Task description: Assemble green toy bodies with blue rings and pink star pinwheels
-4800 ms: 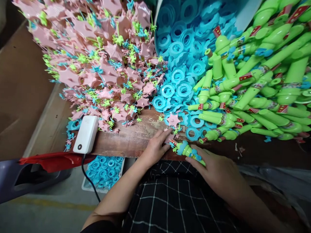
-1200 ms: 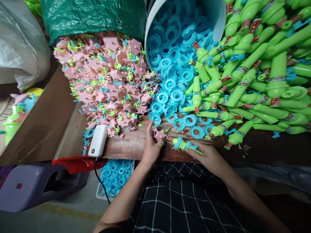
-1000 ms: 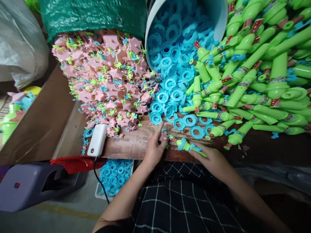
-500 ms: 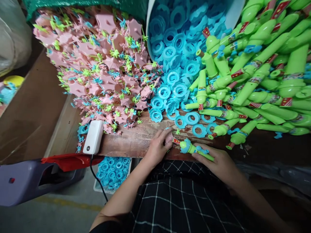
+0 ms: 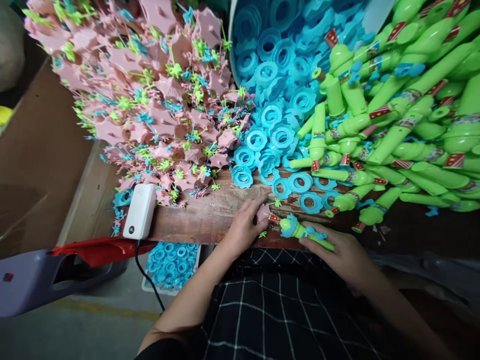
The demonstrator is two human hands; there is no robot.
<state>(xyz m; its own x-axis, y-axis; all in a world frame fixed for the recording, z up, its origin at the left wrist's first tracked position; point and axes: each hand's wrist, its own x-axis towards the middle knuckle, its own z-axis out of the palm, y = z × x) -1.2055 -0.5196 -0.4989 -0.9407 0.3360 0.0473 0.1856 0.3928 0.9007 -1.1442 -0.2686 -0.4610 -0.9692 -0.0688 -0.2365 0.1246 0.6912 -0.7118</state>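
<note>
A glossy white plastic box (image 5: 139,211), slab-shaped with rounded corners, rests near the front edge of the worn brown tabletop (image 5: 210,215), a black cord (image 5: 147,279) running down from it. To the right of the box, the left hand (image 5: 243,226) has its fingers curled narrowly around a smooth pink star piece (image 5: 263,213), partly hidden. Farther right from the box, the right hand (image 5: 343,250) grips the lower end of a shiny light-green toy stick (image 5: 302,231), thumb and fingers closed on the tube. The stick lies slanted, its red-and-white patterned tip (image 5: 275,218) at the pink star; whether the two are joined I cannot tell. A scalloped blue collar (image 5: 288,229) encircles the stick below its tip.

Beyond the box rises a spiky heap of pink stars (image 5: 161,120) with lime and blue sprigs. Right of that heap, translucent, wavy-edged blue rings (image 5: 272,115) spill from a pale tub (image 5: 232,50). Farthest right of the box, tubular, bulbous green sticks (image 5: 393,130) lie piled crosswise. Below it hangs crumpled red sheeting (image 5: 93,251).
</note>
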